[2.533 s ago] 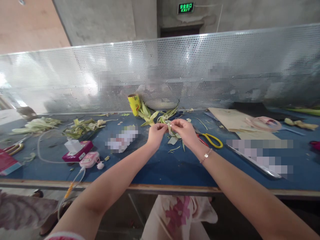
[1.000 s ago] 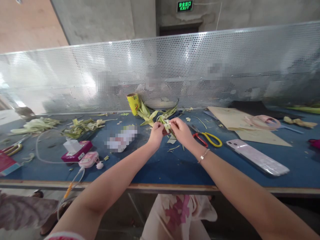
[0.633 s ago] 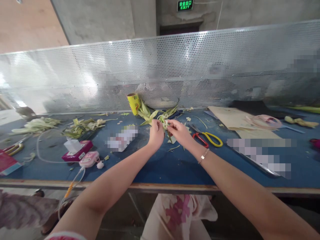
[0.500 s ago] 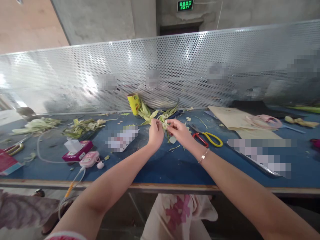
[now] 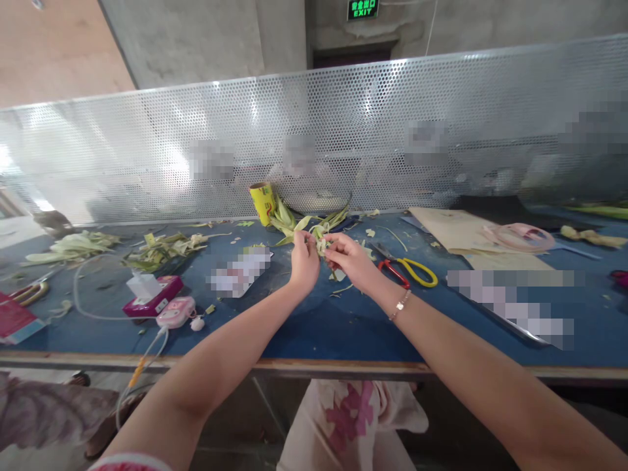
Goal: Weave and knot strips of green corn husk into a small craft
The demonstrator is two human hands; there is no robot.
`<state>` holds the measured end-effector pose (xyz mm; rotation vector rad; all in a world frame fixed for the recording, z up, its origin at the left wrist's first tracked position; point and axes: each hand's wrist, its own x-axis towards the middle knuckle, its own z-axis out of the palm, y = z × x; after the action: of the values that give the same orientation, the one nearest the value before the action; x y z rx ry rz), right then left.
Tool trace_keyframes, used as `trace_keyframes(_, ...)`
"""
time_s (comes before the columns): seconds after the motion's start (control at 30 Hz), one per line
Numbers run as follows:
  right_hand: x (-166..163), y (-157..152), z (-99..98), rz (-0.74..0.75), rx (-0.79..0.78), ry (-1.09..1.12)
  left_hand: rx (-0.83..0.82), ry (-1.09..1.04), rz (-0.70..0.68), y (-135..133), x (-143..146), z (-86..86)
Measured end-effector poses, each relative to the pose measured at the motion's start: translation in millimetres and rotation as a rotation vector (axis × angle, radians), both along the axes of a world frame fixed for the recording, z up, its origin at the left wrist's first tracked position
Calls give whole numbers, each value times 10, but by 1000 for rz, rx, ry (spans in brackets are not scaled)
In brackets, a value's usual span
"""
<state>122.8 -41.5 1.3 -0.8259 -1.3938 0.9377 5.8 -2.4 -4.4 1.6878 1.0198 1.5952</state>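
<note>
Above the middle of the table, my left hand (image 5: pixel 305 263) and my right hand (image 5: pixel 350 258) meet at a small bundle of pale green, husk-like leaf strips (image 5: pixel 321 246). The fingers of both hands are pinched on it, and its lower part is partly hidden by them. Just behind lie longer green and whitish leaves (image 5: pixel 282 217), beside an upright yellow tube (image 5: pixel 262 204). To the right of my right hand rest scissors (image 5: pixel 417 272) with one red and one yellow handle. A few leaf scraps (image 5: pixel 338 276) lie below the hands.
A perforated metal screen (image 5: pixel 235 150) runs along the back. At left are leaf piles (image 5: pixel 164 250), a purple tissue box (image 5: pixel 156 297), a pink cabled device (image 5: pixel 175 312) and a phone-like slab (image 5: pixel 241 271). Brown paper (image 5: pixel 444 230) and a pink ring (image 5: pixel 523 237) lie at right.
Both hands stay at nearly the same spot, with small finger shifts on the leaf strips. The right fingers have moved slightly left and down.
</note>
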Motion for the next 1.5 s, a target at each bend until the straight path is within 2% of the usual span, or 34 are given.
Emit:
trace_keyframes(0.17, 4, 25, -11, 19, -60, 148, -17, -37, -36, -55, -3, 33)
trace_keyframes(0.33, 8, -3, 44, 14, -113, 253, -8, 67, -27, -97, -19, 67)
trace_keyframes(0.6, 33, 10, 74, -18, -107, 362, 34, 115, -21, -127, -26, 118)
trace_keyframes(0.77, 45, 17, 74, -44, -68, 354, 23, 58, -7, -112, -30, 146)
trace_keyframes(1.1, 15, -33, 61, 43, -25, 197, -60, -82, -12, 72, -66, 99)
trace_keyframes(1.3, 64, -7, 106, -59, -39, 336, -34, -66, -77, -3, -46, 126)
trace_keyframes(1.5, 102, 95, 54, -177, -30, 425, -66, -71, -145, -117, 1, 178)
